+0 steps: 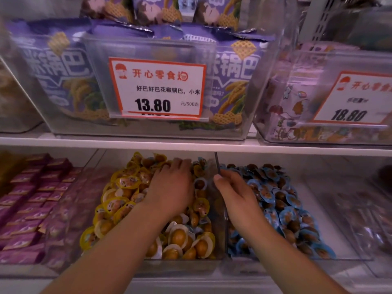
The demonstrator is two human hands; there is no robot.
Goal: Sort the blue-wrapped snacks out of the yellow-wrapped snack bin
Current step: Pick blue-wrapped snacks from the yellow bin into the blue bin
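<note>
Step in hand: searching the yellow-wrapped snack bin (220, 230) for strays; judged early-to-mid sort, no piece lifted yet.
Left hand (171, 187): palm down on the yellow pile, fingers reaching toward 12 o'clock and buried among wrappers; whether they pinch anything cannot be told.
Right hand (235, 194): over the clear divider (216, 164) between the bins, fingers loosely curled, thumb at the divider's top edge; holding nothing that shows.
Blue-wrapped snacks (200, 183): a few blue-rimmed pieces lie in the yellow bin, just at 3 o'clock of the left hand, against the divider; another shows near 1 o'clock of the fingertips.
Blue snack bin (339, 234): at 3 o'clock of the yellow bin, heaped with blue wrappers.
Next move calls for: a pinch on one blue-rimmed piece without dragging yellow neighbours, then a carry over the divider toward 3 o'clock.
Surroundings: price label (157, 89) on the upper shelf at 12 o'clock.
</note>
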